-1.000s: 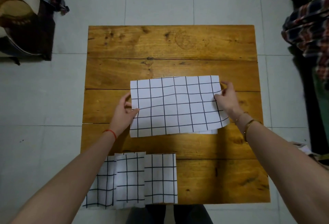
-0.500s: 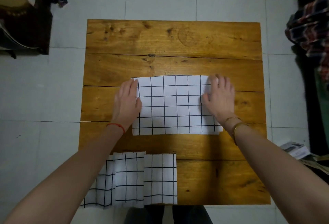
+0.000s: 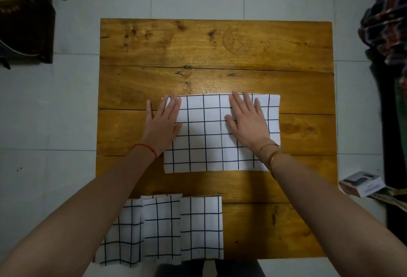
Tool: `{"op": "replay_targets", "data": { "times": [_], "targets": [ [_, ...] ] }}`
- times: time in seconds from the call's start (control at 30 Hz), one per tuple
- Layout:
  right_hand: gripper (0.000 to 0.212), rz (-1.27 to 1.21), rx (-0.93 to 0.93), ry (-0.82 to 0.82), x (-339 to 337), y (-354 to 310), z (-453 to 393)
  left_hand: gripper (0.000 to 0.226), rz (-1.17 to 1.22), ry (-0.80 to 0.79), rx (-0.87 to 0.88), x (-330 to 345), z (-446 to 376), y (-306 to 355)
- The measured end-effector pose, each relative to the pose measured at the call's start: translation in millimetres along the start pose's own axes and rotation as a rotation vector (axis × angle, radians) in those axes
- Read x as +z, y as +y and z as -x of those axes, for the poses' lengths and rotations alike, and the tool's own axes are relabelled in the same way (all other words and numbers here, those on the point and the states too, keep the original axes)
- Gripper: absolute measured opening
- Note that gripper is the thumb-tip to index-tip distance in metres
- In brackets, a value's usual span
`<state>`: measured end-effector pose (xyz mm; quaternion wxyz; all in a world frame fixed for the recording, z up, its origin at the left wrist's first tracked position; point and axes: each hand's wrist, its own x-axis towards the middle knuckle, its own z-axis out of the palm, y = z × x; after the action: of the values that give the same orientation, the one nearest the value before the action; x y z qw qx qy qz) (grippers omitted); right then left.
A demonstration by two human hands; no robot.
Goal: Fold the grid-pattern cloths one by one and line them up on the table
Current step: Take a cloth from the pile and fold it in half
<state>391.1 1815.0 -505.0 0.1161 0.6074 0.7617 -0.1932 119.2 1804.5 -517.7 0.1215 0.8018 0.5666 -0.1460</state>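
Observation:
A white cloth with a black grid (image 3: 209,144), folded into a wide rectangle, lies flat in the middle of the wooden table (image 3: 215,56). My left hand (image 3: 164,122) rests palm down on its left edge, fingers spread, partly on the wood. My right hand (image 3: 248,120) lies flat on the cloth's right half, fingers apart. Neither hand grips anything. Three folded grid cloths (image 3: 163,228) sit side by side at the table's near left edge, the leftmost partly hidden under my left forearm.
A small box (image 3: 361,183) lies on the tiled floor to the right of the table. Plaid fabric (image 3: 387,28) hangs at the right edge, and dark furniture (image 3: 24,23) stands at the far left.
My hands let go of the cloth's side edges and pressed it flat. My right hand has since slid left, toward the cloth's middle, and the cloth now lies smooth.

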Motion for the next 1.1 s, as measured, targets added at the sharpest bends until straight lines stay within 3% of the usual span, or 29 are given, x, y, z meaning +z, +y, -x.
{"op": "replay_targets", "data": {
  "times": [0.23, 0.37, 0.47, 0.63, 0.83, 0.97, 1.1],
  "targets": [
    [0.065, -0.054, 0.312, 0.095, 7, 37, 21, 0.068, 0.002, 0.011, 0.012, 2, 0, -4],
    [0.066, -0.029, 0.34, 0.109, 4, 46, 21, 0.068, -0.002, 0.002, 0.021, 4, 0, -5],
    [0.065, -0.008, 0.271, 0.144, -3, 29, 18, 0.068, 0.017, 0.029, 0.01, 2, 3, -4],
    [0.059, -0.002, -0.065, 0.095, -11, -38, -8, 0.066, 0.012, 0.106, -0.01, 1, 13, 0],
    [0.057, 0.051, -0.275, 0.021, 0, -110, -40, 0.068, 0.018, 0.065, -0.096, 10, 15, -2],
    [0.056, 0.081, -0.263, -0.005, 8, -116, -41, 0.07, -0.009, 0.04, -0.092, 9, 14, -3],
    [0.059, 0.077, -0.126, 0.02, 11, -78, -28, 0.071, -0.022, 0.026, -0.096, 7, 13, -3]
  ]
}}
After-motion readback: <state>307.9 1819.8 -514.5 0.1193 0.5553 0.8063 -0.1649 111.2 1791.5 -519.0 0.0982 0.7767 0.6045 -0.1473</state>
